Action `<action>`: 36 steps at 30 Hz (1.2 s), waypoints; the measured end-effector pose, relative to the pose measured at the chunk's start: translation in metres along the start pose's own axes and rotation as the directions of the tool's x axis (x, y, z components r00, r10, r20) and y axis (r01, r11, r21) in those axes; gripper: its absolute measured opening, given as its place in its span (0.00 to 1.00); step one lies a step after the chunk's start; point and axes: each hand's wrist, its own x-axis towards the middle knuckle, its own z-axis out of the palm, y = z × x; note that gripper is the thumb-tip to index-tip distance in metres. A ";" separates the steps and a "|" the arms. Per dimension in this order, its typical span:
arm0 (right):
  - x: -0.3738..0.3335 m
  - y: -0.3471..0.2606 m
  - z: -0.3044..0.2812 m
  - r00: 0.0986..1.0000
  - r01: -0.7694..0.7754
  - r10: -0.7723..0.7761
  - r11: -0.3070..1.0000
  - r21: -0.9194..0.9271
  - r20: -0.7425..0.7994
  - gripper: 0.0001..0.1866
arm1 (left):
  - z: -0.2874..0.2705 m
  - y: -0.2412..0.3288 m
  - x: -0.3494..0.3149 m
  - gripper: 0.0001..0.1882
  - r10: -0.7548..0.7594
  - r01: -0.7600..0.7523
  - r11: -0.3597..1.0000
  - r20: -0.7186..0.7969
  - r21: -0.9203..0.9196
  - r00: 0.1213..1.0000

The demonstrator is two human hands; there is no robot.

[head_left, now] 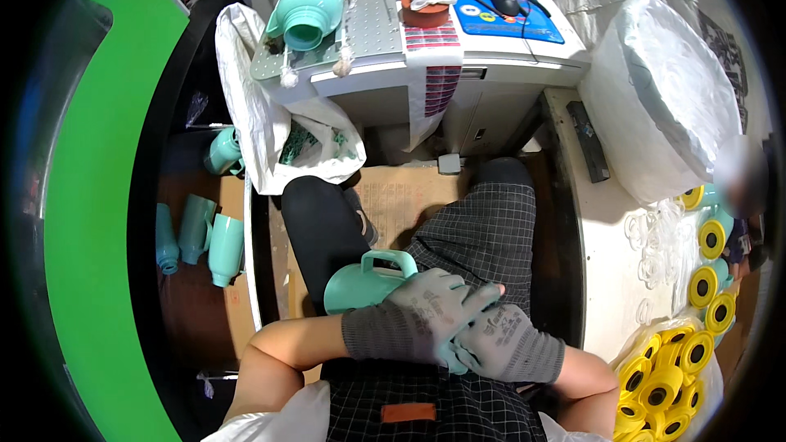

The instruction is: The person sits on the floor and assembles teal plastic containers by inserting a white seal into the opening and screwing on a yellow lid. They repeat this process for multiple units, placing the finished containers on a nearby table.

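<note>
A teal plastic jug (360, 288) with a loop handle lies tilted across my lap, its wide end to the left. My gloved left hand (430, 315) is closed over the jug's body, just right of the handle. At the narrow end, my gloved right hand (509, 344) is closed around the jug, its fingers overlapping those of the left. Both gloves are grey with dark knitted cuffs. The hands hide most of the narrow end, so whether anything small is held there cannot be made out.
Another teal jug (307, 4) lies on the perforated worktop ahead, near a red-brown tape roll (426, 12) and a label strip (442, 90). White sacks (246, 98) hang left. Several teal jugs (225, 250) lie lower left. Yellow parts (657, 393) fill a bag right.
</note>
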 end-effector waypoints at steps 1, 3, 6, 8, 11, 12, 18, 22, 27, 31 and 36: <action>0.001 0.004 -0.001 0.999 0.040 -0.040 0.999 0.006 0.011 0.09 | 0.004 0.000 -0.002 0.60 0.011 -0.012 1.000 -0.035 -0.016 0.999; 0.003 0.013 -0.001 0.993 0.115 -0.115 0.993 0.011 0.018 0.09 | 0.007 -0.001 -0.003 0.58 0.045 -0.048 0.998 -0.103 -0.030 0.994; 0.001 0.009 0.000 0.912 0.175 -0.246 0.957 -0.230 -0.329 0.08 | -0.003 0.002 -0.016 0.54 -0.031 0.035 0.999 -0.225 0.015 0.974; -0.005 0.006 -0.005 0.840 0.164 -0.240 0.967 -0.194 -0.486 0.10 | -0.019 -0.014 -0.038 0.51 -0.077 0.044 0.993 -0.305 -0.113 0.949; -0.028 0.029 0.011 0.483 0.010 0.064 0.997 0.078 -0.873 0.09 | -0.034 -0.015 -0.066 0.48 -0.152 0.084 0.971 -0.304 -0.226 0.941; -0.011 0.030 0.013 0.386 -0.128 0.173 0.983 0.133 -0.906 0.10 | -0.032 -0.015 -0.067 0.47 -0.116 0.051 0.976 -0.309 -0.210 0.944; 0.235 0.043 -0.032 0.542 0.269 -0.026 0.952 0.144 -0.840 0.42 | -0.021 -0.013 -0.086 0.48 -0.067 -0.006 0.980 -0.355 -0.201 0.932; 0.228 0.060 -0.026 0.463 0.271 0.104 0.929 0.252 -0.880 0.43 | -0.035 -0.007 -0.083 0.44 -0.053 -0.022 0.975 -0.328 -0.221 0.943; 0.131 0.080 0.017 0.485 0.108 0.265 0.927 0.358 -0.833 0.21 | -0.067 -0.017 -0.083 0.46 -0.162 0.008 0.957 -0.513 -0.289 0.843; -0.002 0.129 0.049 0.051 -0.105 0.472 0.879 0.465 -0.880 0.06 | -0.056 -0.018 -0.063 0.48 -0.310 0.061 0.905 -0.554 -0.421 0.772; -0.126 0.201 0.038 -0.458 -0.356 0.399 0.736 0.576 -0.794 0.09 | -0.041 -0.053 -0.035 0.43 -0.325 0.064 0.776 -0.310 -0.628 0.894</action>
